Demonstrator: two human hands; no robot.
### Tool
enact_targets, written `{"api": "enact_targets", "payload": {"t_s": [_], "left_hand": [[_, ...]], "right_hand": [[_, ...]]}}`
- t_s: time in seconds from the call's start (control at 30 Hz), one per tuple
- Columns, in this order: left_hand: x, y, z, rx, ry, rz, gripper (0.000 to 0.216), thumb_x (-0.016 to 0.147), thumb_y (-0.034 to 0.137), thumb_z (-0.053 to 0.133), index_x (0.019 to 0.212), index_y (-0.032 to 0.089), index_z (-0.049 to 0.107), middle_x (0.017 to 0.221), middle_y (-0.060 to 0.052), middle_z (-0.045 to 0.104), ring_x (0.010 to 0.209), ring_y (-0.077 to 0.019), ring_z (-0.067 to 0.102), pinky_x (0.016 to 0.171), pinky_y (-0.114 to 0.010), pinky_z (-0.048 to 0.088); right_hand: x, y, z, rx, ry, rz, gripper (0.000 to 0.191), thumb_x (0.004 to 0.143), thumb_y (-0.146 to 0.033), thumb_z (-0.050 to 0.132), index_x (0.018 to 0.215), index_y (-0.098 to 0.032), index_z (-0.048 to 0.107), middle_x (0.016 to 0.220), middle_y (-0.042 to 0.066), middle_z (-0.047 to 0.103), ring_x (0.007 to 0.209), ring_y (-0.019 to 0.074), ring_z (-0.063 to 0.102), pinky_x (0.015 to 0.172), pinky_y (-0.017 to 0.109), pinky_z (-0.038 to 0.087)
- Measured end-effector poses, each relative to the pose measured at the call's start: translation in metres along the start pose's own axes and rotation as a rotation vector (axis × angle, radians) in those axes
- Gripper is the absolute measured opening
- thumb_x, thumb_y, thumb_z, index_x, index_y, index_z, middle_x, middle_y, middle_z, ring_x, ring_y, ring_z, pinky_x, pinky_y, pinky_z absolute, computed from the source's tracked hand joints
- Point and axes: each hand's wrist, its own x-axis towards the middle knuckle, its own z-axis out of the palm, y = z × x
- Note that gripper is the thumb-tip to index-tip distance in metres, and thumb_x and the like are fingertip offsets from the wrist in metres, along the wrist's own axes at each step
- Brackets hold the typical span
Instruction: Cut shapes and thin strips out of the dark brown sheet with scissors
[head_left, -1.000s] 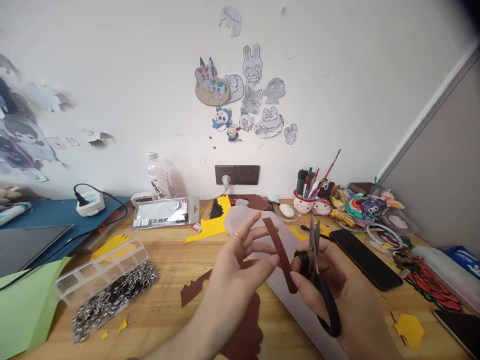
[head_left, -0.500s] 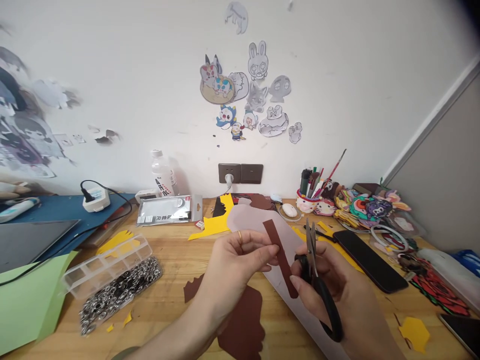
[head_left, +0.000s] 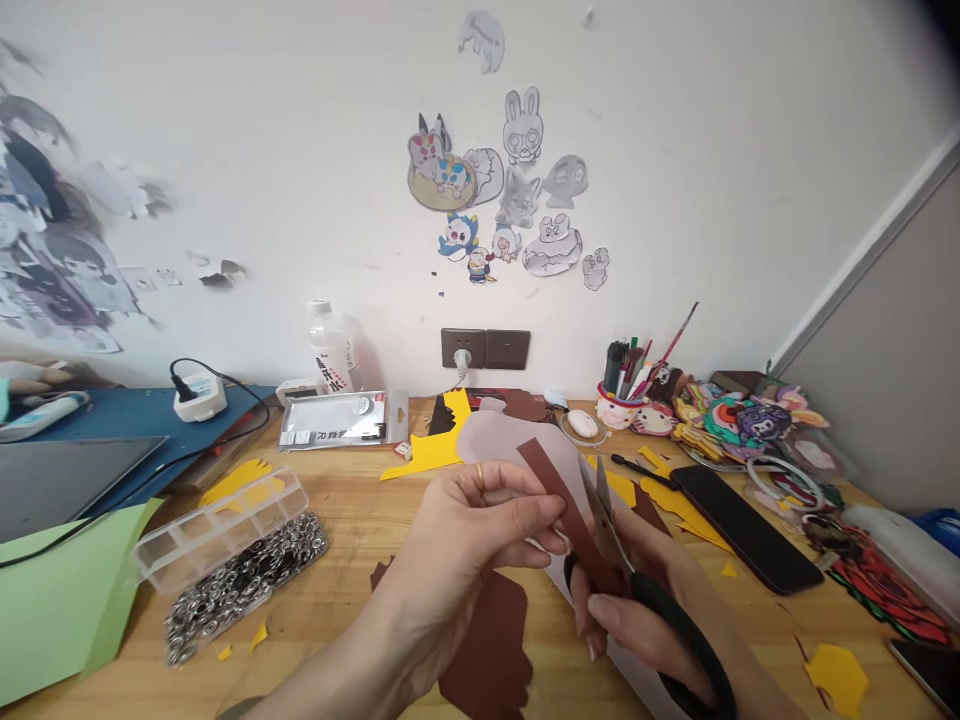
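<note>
Black scissors (head_left: 639,585) have tipped over to the left since the earlier frame, and the right hand (head_left: 667,590) has shifted toward the left hand (head_left: 457,540). Low in the frame, the 2 hands are near each other. The right hand is wrapped around the black handles, and the 2 blades point up, tips a little apart. The left hand pinches a thin brown strip (head_left: 544,475) between thumb and finger. The strip slants in the middle of the frame, its low end down by the scissors. I cannot tell if the right hand grips that end too. Below, at the bottom middle, a brown sheet (head_left: 491,635) lies on the wooden tabletop (head_left: 360,520). A yellow scrap (head_left: 836,678) is at the lower right. Farther on, an open clear box (head_left: 161,565) of shiny rings (head_left: 247,575) sits at the left. Way back, a cup (head_left: 619,412) of pens stands at the right, and a bottle (head_left: 334,350) stands left of the middle. Paper animals (head_left: 521,125) are stuck up at the top middle.
</note>
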Motion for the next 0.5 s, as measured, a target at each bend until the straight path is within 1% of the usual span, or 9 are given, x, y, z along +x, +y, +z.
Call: {"api": "enact_targets", "payload": {"t_s": [0.03, 0.13, 0.2, 0.23, 0.3, 0.33, 0.4, 0.5], "left_hand": [[0.000, 0.001, 0.000, -0.021, -0.009, -0.008, 0.009, 0.064, 0.016, 0.068, 0.065, 0.011, 0.061, 0.058, 0.000, 0.061, 0.052, -0.0046, 0.054, 0.049, -0.012, 0.042], [0.000, 0.002, -0.002, -0.098, -0.055, -0.063, 0.007, 0.065, 0.014, 0.067, 0.068, 0.010, 0.062, 0.059, -0.001, 0.060, 0.051, -0.0045, 0.055, 0.049, -0.011, 0.044], [0.000, 0.002, -0.002, -0.149, -0.105, -0.112, 0.004, 0.067, 0.011, 0.065, 0.070, 0.009, 0.062, 0.061, -0.002, 0.061, 0.051, -0.0046, 0.056, 0.048, -0.011, 0.045], [0.000, 0.002, -0.003, -0.179, -0.133, -0.135, 0.003, 0.068, 0.010, 0.063, 0.071, 0.009, 0.062, 0.062, -0.002, 0.061, 0.050, -0.0044, 0.056, 0.047, -0.011, 0.046], [0.000, 0.000, -0.004, -0.241, -0.186, -0.168, 0.002, 0.071, 0.009, 0.060, 0.070, 0.009, 0.062, 0.060, -0.002, 0.060, 0.048, -0.0039, 0.056, 0.046, -0.010, 0.045], [0.000, -0.001, -0.004, -0.259, -0.202, -0.178, 0.003, 0.071, 0.009, 0.059, 0.070, 0.009, 0.062, 0.060, -0.002, 0.059, 0.048, -0.0038, 0.056, 0.046, -0.009, 0.045], [0.001, -0.002, -0.004, -0.241, -0.198, -0.168, 0.002, 0.071, 0.009, 0.060, 0.071, 0.009, 0.062, 0.062, -0.002, 0.059, 0.050, -0.0043, 0.056, 0.047, -0.010, 0.046], [0.004, -0.004, -0.002, -0.132, -0.124, -0.091, 0.004, 0.068, 0.011, 0.064, 0.069, 0.009, 0.060, 0.063, -0.002, 0.059, 0.054, -0.0050, 0.055, 0.049, -0.012, 0.046]], "right_hand": [[0.000, -0.001, 0.000, 0.020, -0.016, 0.006, 0.021, 0.066, -0.030, 0.062, 0.077, -0.022, 0.047, 0.054, -0.005, 0.054, 0.042, 0.0102, 0.047, 0.042, 0.023, 0.041], [0.002, -0.001, -0.001, 0.099, -0.001, 0.017, 0.019, 0.067, -0.031, 0.063, 0.077, -0.021, 0.050, 0.055, -0.005, 0.056, 0.044, 0.0092, 0.050, 0.045, 0.021, 0.042], [0.004, 0.003, -0.002, 0.140, 0.030, 0.000, 0.017, 0.066, -0.029, 0.064, 0.075, -0.021, 0.052, 0.051, -0.007, 0.054, 0.038, 0.0073, 0.048, 0.039, 0.018, 0.040], [0.005, 0.006, -0.003, 0.148, 0.019, 0.010, 0.016, 0.065, -0.026, 0.065, 0.074, -0.021, 0.052, 0.051, -0.007, 0.054, 0.038, 0.0076, 0.049, 0.038, 0.018, 0.040], [0.007, 0.012, -0.003, 0.131, 0.045, 0.040, 0.015, 0.069, -0.020, 0.061, 0.081, -0.021, 0.052, 0.056, -0.006, 0.057, 0.042, 0.0089, 0.053, 0.041, 0.020, 0.044], [0.007, 0.014, -0.003, 0.127, 0.027, 0.044, 0.015, 0.070, -0.019, 0.060, 0.082, -0.021, 0.051, 0.057, -0.006, 0.057, 0.043, 0.0090, 0.054, 0.041, 0.020, 0.044], [0.007, 0.014, -0.002, 0.092, 0.022, 0.039, 0.012, 0.073, -0.017, 0.057, 0.082, -0.021, 0.050, 0.056, -0.006, 0.056, 0.043, 0.0086, 0.053, 0.042, 0.019, 0.044], [0.004, 0.007, 0.002, -0.051, 0.047, 0.034, 0.016, 0.071, -0.013, 0.056, 0.082, -0.021, 0.049, 0.056, -0.007, 0.054, 0.044, 0.0086, 0.052, 0.043, 0.020, 0.044]]}}
